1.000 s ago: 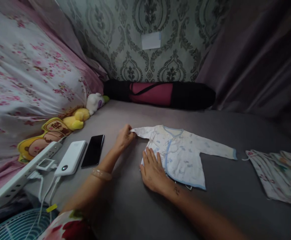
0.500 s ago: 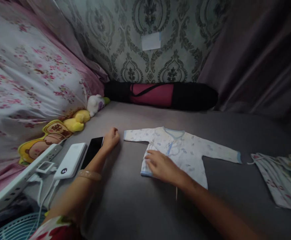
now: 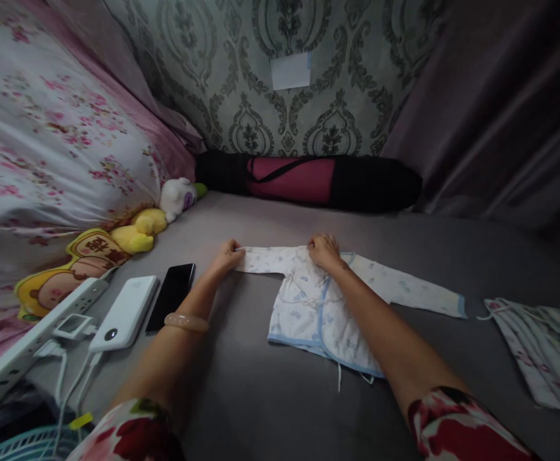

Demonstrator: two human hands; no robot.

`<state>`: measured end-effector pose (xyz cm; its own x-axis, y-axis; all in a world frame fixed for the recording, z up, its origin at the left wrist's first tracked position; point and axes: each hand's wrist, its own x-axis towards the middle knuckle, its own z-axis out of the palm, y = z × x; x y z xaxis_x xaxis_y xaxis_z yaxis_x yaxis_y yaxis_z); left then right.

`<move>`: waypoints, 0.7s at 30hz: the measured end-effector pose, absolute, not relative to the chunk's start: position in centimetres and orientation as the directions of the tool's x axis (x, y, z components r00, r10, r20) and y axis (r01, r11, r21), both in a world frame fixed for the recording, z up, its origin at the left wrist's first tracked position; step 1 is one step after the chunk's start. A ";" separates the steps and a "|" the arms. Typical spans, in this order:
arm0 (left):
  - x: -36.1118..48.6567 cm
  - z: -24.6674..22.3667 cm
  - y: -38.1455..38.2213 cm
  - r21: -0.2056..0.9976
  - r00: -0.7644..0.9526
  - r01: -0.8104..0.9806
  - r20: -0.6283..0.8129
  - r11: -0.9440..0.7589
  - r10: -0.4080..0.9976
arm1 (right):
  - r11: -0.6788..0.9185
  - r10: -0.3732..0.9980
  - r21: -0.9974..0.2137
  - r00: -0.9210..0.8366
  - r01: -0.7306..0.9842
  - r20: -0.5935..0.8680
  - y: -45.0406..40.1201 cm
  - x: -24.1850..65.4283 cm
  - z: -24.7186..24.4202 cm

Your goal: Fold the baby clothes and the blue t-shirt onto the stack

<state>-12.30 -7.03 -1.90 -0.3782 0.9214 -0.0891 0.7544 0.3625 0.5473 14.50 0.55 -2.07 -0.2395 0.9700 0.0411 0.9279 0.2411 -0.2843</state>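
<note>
A small white baby shirt (image 3: 299,307) with blue trim and a faint print lies spread on the grey sheet, its sleeves stretched to both sides. Its front panels overlap, and thin ties hang out below the hem. My left hand (image 3: 229,256) pinches the cuff of the left-lying sleeve. At the collar and shoulder, my right hand (image 3: 325,251) has its fingers closed on the cloth. The right forearm covers part of the shirt's right side. A translucent bangle (image 3: 186,322) circles my left wrist.
Left of my arm lie a black phone (image 3: 171,298), a white power bank (image 3: 125,314) and a power strip (image 3: 44,339) with cables. Plush toys (image 3: 145,230) line the floral curtain. A black and maroon bag (image 3: 292,179) sits at the wall. Folded cloths (image 3: 539,352) lie right.
My left hand has moved right onto the sleeve cuff and closed on it. My right hand has gone from the shirt's lower front up to the collar. The front panel now lies flatter.
</note>
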 end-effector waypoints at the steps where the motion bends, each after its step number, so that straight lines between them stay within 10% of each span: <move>1: -12.0 -1.8 -7.2 0.531 -0.412 0.757 -0.067 0.382 0.909 | 0.223 0.975 -0.292 -0.216 0.930 0.056 0.4 14.3 -2.3; 10: -9.4 -1.9 -9.2 0.108 -0.411 0.910 0.117 0.400 0.904 | 0.213 0.944 -0.313 -0.112 0.926 0.311 -1.5 13.4 -4.4; 21: -10.8 -3.7 -8.9 0.231 -0.478 0.870 0.172 0.436 0.862 | 0.393 0.892 -0.287 -0.286 0.874 0.351 -1.2 13.3 -3.8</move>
<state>-10.78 -8.86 -3.71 -0.4777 0.8616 0.1718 0.8698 0.4362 0.2305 13.33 -1.21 -3.84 -0.2856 0.8919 0.3506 0.8738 0.3926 -0.2868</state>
